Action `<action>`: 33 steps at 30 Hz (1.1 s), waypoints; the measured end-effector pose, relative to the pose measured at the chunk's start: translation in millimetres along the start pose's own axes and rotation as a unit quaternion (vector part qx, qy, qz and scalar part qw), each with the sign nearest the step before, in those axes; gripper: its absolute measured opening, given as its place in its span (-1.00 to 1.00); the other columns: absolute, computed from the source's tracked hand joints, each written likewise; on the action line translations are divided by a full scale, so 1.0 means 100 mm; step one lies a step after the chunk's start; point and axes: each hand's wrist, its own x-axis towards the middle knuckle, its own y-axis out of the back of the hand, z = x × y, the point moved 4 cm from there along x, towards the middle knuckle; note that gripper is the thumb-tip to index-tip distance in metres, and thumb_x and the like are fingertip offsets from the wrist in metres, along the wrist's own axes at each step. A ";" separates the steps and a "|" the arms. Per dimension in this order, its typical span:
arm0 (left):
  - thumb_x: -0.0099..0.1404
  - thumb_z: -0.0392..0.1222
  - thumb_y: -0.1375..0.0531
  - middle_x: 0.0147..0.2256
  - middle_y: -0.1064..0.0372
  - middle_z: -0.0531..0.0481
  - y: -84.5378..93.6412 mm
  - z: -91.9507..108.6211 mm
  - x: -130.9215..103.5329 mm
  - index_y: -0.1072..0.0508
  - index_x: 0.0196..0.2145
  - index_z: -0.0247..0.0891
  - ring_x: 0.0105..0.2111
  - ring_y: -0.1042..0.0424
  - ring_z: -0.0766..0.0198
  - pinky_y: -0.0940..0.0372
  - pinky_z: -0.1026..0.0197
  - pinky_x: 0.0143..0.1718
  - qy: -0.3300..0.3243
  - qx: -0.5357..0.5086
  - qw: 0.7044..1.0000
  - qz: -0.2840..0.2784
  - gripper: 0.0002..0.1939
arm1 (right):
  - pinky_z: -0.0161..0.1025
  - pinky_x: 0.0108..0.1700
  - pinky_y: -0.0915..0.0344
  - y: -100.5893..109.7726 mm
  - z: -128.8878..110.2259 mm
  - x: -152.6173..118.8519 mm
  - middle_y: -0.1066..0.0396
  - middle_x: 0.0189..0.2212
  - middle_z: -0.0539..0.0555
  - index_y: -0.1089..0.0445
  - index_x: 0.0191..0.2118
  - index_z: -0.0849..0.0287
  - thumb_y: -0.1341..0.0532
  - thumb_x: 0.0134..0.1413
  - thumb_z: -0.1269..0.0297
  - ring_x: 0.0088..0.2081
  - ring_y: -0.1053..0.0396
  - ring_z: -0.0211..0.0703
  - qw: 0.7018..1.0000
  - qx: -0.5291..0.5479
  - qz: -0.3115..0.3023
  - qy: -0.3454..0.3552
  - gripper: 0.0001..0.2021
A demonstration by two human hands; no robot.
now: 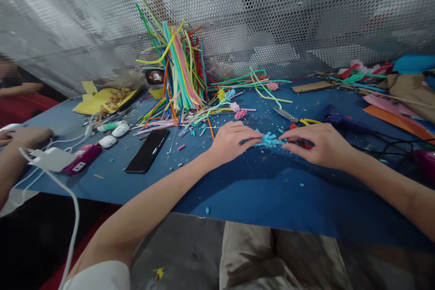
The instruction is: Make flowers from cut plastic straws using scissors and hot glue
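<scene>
Between my hands, just above the blue table (238, 190), is a light-blue pipe-cleaner flower (270, 139) with short fuzzy pieces sticking out. My left hand (234, 139) pinches it from the left, fingers stretched over its stem side. At its right end my right hand (314, 144) has thumb and forefinger close together by the tips; whether a piece lies between them is too small to see. Red-and-yellow-handled pliers (288, 117) lie beyond my right hand. Small pink and yellow pipe-cleaner flowers (240, 112) lie beyond my left hand.
A tall bunch of coloured pipe cleaners (181, 68) stands at the back by the perforated metal screen (272, 9). A black phone (147, 150), white chargers and cables (54, 158) lie left. Another person's hand (29, 137) rests far left. Coloured sheets (401, 120) lie right.
</scene>
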 end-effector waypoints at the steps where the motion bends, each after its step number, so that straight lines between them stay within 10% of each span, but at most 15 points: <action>1: 0.42 -0.02 -0.17 -0.21 -0.60 0.02 0.00 0.00 0.00 -0.60 -0.15 -0.13 -0.24 -0.53 0.33 -0.26 0.22 -0.18 0.004 0.003 1.000 0.000 -0.76 | -0.32 -0.29 -0.32 0.00 0.01 0.00 -0.58 -0.35 -0.06 -0.46 -0.07 0.06 -0.26 0.20 0.10 -0.43 -0.47 -0.29 1.000 0.009 -0.004 -0.017 -0.76; 33: 0.37 -0.07 -0.24 -0.24 -0.61 0.06 0.03 0.09 0.02 -0.60 -0.16 -0.11 -0.34 -0.49 0.36 -0.25 0.27 -0.27 -0.023 0.006 0.999 0.045 -0.83 | -0.18 -0.12 -0.29 0.06 -0.28 0.01 -0.57 -0.28 -0.06 -0.49 -0.19 0.03 -0.35 0.11 0.36 -0.24 -0.46 -0.22 0.977 -0.060 0.152 0.134 -0.85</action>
